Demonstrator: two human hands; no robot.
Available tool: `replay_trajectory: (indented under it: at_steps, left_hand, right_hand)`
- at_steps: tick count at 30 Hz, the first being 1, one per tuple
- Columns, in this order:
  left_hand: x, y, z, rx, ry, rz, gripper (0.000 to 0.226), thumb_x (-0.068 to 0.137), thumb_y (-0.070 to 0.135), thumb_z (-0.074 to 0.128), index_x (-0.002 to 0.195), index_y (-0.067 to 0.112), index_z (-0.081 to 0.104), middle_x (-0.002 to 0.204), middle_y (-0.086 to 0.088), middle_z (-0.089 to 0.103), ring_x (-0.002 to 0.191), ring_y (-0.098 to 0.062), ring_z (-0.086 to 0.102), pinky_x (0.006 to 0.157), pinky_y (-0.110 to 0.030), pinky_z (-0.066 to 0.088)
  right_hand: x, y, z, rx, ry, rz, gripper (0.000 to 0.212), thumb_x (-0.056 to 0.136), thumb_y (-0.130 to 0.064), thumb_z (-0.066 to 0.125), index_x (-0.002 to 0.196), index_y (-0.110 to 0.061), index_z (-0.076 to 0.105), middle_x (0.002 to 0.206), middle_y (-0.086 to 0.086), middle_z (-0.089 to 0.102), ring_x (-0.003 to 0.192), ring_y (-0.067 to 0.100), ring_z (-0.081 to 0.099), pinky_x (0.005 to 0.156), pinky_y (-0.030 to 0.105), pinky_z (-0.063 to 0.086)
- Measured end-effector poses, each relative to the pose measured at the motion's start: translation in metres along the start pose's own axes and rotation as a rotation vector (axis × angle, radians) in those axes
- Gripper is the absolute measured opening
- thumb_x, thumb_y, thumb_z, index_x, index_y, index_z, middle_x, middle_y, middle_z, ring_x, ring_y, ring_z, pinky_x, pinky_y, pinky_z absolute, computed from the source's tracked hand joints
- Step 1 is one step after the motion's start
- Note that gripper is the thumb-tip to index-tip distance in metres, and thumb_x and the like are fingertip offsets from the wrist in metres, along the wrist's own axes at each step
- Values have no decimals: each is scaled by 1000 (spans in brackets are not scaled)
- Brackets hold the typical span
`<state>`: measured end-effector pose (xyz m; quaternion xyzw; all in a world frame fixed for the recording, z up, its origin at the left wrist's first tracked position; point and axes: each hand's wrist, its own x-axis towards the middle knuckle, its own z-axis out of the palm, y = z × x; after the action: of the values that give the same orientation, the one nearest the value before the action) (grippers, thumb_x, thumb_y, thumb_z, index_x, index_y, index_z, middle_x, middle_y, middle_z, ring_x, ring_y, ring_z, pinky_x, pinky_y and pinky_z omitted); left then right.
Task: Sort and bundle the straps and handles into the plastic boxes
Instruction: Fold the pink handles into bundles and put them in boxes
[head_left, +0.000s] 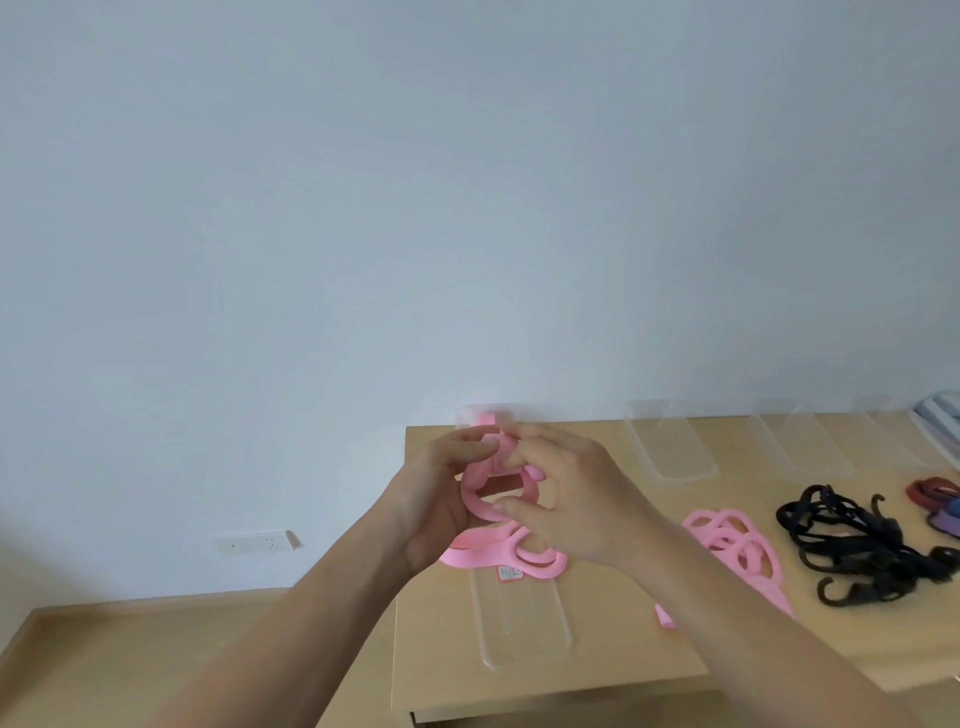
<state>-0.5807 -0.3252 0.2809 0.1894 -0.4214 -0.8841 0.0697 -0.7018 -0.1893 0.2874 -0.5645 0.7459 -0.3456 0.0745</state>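
Observation:
My left hand (447, 493) and my right hand (566, 499) are raised together above the table, both gripping a pink strap (480, 486) that is curled into a loop between them. Its loose end hangs down onto a pink handle (498, 558) lying across a clear plastic box (519, 623) right below my hands. To the right a pile of pink handles (737, 551) rests on the table, partly hidden by my right forearm. Further right lies a tangle of black hooked straps (862, 545).
Several more clear plastic boxes (670, 447) line the back edge of the wooden table (597, 675). Red and purple straps (935, 499) lie at the far right edge. The table's left edge drops to a wooden floor (130, 654); a wall socket (254, 543) sits low on the wall.

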Motion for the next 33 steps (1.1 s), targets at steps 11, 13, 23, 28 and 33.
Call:
replay_trajectory:
  at_steps: [11, 13, 23, 28, 33]
  left_hand:
    - [34, -16, -27, -89, 207, -61, 29, 93, 7, 62, 114, -9, 72, 104, -23, 70, 100, -47, 72, 96, -59, 58]
    - [44, -20, -33, -48, 255, -92, 34, 92, 12, 63, 120, -8, 70, 118, -32, 68, 115, -52, 67, 100, -59, 56]
    - [115, -52, -79, 652, 717, -101, 14, 99, 29, 64, 109, 23, 70, 110, 6, 71, 100, -16, 67, 82, -31, 54]
    - [146, -63, -96, 848, 795, -187, 25, 96, 25, 68, 121, 22, 66, 110, 7, 69, 105, -16, 65, 85, -33, 54]
    - [153, -77, -105, 880, 790, -205, 22, 93, 30, 73, 114, 27, 67, 108, 12, 70, 94, -3, 65, 70, -22, 50]
  right_hand:
    - [13, 41, 31, -159, 24, -164, 27, 63, 2, 83, 83, -8, 69, 107, 6, 68, 91, 24, 64, 78, 31, 53]
    - [20, 55, 35, -51, 31, -123, 28, 65, 2, 80, 85, -11, 67, 100, 2, 64, 84, 22, 62, 71, 33, 51]
    - [71, 146, 74, -81, -90, 57, 38, 71, -9, 86, 103, -15, 67, 102, -3, 64, 81, 20, 63, 67, 26, 43]
    - [105, 177, 100, -184, -190, 77, 28, 71, -12, 81, 96, -14, 68, 103, 2, 68, 81, 29, 64, 60, 29, 37]
    - [113, 195, 114, -309, -191, 38, 20, 69, -10, 81, 86, -15, 70, 91, 2, 72, 86, 31, 61, 67, 35, 47]
